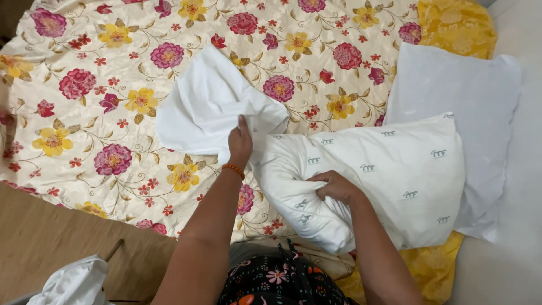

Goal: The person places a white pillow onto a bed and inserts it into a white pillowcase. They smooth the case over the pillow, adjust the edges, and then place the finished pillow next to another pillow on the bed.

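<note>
While the left hand [240, 142] pinches the edge of a white pillowcase [212, 104], fingers closed on the cloth, the right hand [337, 186] grips a bunched end of the pillow [384, 169], fingers curled into it. Both lie on a floral bedspread [101, 85]. Second white pillow [451, 85] just behind, touching. White cloth [76, 285] on the wooden floor [51, 237], lower left.

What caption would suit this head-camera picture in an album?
Left hand lifts a white pillowcase while right hand grips a white pillow on a floral bedspread.
</note>
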